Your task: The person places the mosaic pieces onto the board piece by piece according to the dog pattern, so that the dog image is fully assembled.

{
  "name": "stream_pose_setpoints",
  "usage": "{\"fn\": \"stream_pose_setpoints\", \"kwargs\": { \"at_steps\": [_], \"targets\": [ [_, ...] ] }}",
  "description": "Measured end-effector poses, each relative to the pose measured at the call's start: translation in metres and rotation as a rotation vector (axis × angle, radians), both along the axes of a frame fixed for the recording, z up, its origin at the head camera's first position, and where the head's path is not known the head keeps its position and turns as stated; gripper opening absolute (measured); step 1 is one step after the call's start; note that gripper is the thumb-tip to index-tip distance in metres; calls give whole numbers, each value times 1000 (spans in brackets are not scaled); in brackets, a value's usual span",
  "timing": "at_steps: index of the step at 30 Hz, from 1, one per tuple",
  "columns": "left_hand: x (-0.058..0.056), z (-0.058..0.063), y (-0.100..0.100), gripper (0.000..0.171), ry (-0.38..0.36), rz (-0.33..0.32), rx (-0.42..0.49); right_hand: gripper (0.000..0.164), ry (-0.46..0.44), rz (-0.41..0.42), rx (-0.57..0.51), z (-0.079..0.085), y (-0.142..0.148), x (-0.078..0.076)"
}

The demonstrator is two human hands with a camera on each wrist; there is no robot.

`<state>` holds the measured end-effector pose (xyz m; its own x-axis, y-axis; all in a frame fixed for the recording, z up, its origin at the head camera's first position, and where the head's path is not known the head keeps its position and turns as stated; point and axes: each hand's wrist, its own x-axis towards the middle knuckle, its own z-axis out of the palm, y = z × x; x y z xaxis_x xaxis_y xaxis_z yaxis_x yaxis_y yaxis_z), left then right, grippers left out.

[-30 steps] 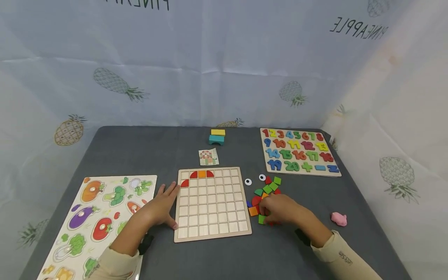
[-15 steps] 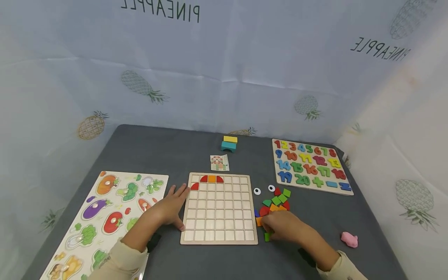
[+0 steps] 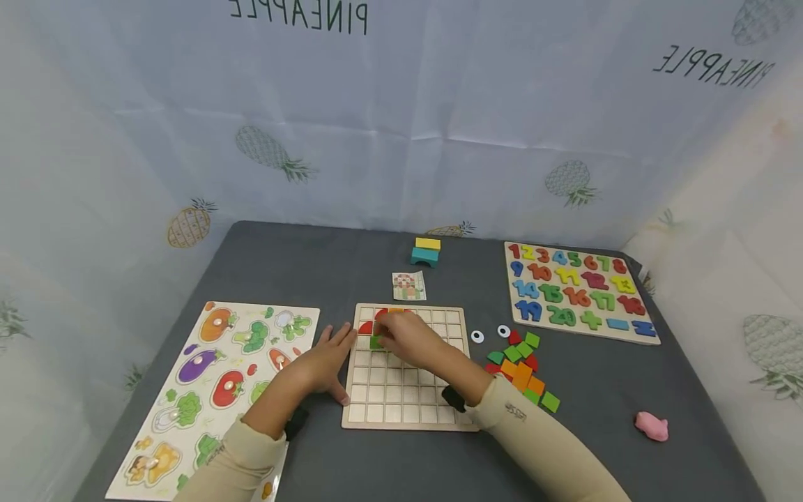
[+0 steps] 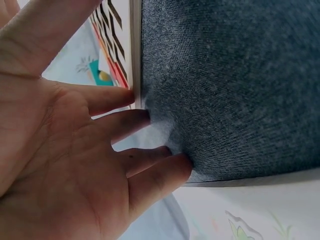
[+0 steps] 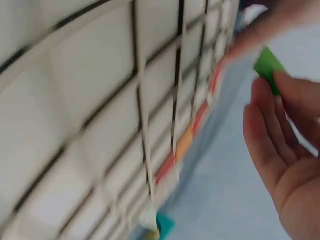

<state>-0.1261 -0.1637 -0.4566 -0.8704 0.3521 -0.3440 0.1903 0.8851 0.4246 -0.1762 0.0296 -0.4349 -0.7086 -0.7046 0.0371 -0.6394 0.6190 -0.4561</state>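
Note:
A wooden grid board (image 3: pixel 401 394) lies mid-table, with red quarter-round tiles (image 3: pixel 365 328) and an orange tile near its far left corner. My left hand (image 3: pixel 323 366) rests at the board's left side, fingers spread and fairly straight; in the left wrist view its fingertips (image 4: pixel 125 96) are right at the board's edge. My right hand (image 3: pixel 410 339) is over the board's upper left cells and pinches a green square tile (image 5: pixel 268 67) between thumb and fingers. That hand partly hides the placed tiles in the head view.
Right of the board lies a pile of coloured tiles (image 3: pixel 522 373) with two eye discs (image 3: pixel 477 337). A picture card (image 3: pixel 409 286) and stacked blocks (image 3: pixel 425 256) are behind. A vegetable puzzle (image 3: pixel 235 425) lies left, a number puzzle (image 3: pixel 580 289) far right, a pink figure (image 3: pixel 651 426) right.
My right hand has moved left from the tile pile to the board's upper left, carrying the green square tile. My left hand stays at the board's edge. The head view has shifted a little.

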Motion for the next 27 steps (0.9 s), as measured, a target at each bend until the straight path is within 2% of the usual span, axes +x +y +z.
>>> {"fn": "stream_pose_setpoints", "kwargs": {
  "at_steps": [3,8,15,19,24,27],
  "targets": [
    [2,-2,3,119,9,-9,6,9,21,-37,27,-11,-19,-6],
    [5,-3,6,118,1,-2,-8,8,17,-63,78,-22,-30,-9],
    [-1,3,5,119,-9,-17,-47,5,94,-80,121,-21,-37,-6],
    [-3,3,4,120,-6,-13,-51,9,187,-84,191,-23,-39,-4],
    [0,2,2,120,-12,-4,-40,11,349,-15,282,-28,-39,2],
    [0,4,1,119,-13,-2,-25,9,477,40,343,-29,-37,6]
  ]
}}
